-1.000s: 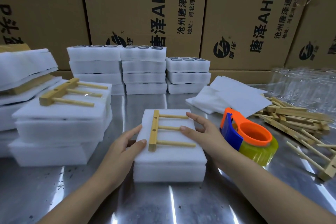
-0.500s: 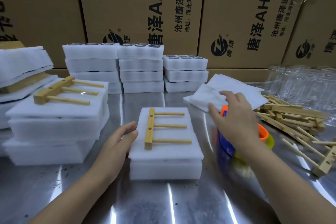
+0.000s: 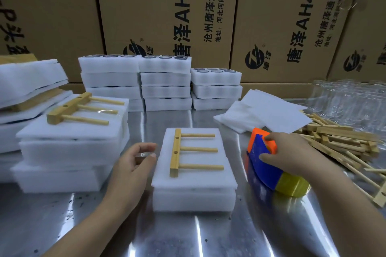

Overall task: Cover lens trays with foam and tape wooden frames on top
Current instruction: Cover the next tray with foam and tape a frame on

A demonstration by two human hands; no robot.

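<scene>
The right hand (image 3: pixel 292 152) is curling round the tape dispenser (image 3: pixel 261 167) on the table (image 3: pixel 188 236), and the left hand (image 3: pixel 133 162) is hanging loose and empty beside the foam (image 3: pixel 200 179) on the middle tray (image 3: pixel 194 200), so the wooden frame (image 3: pixel 175 152) lying on top could be sliding crooked once tape tugs it.

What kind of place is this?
Probably a packing workshop: printed cardboard boxes stand behind, stacked foam trays sit on the metal table, and the right hand holds a tape dispenser.
</scene>
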